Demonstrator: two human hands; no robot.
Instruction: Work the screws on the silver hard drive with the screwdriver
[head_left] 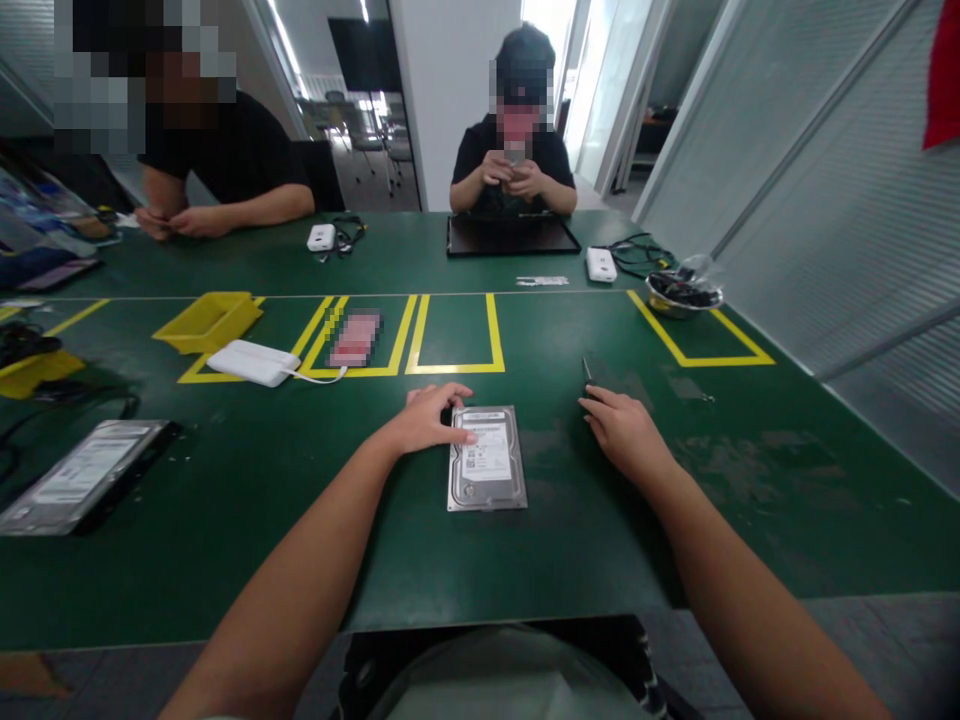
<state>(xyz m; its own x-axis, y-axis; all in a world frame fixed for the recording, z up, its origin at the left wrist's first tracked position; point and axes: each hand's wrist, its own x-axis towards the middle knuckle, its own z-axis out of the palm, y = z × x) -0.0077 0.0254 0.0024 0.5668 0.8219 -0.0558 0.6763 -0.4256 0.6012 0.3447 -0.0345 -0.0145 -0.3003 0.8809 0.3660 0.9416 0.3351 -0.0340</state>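
Left hand (431, 420): fingers loosely spread, resting on the far-left corner of the silver rectangular metal hard drive (487, 458), not gripping it.
Hard drive: flat and label-up on the dark green table (300, 520), between both hands. It touches the left hand, and its long axis points away from the person.
Right hand (622, 432): palm down, relaxed, empty, with fingertips by a slim dark tool (586, 374).

Probably an office workroom: green table (300, 520) marked with yellow tape (454, 368), glass partitions (825, 200), seated co-workers.
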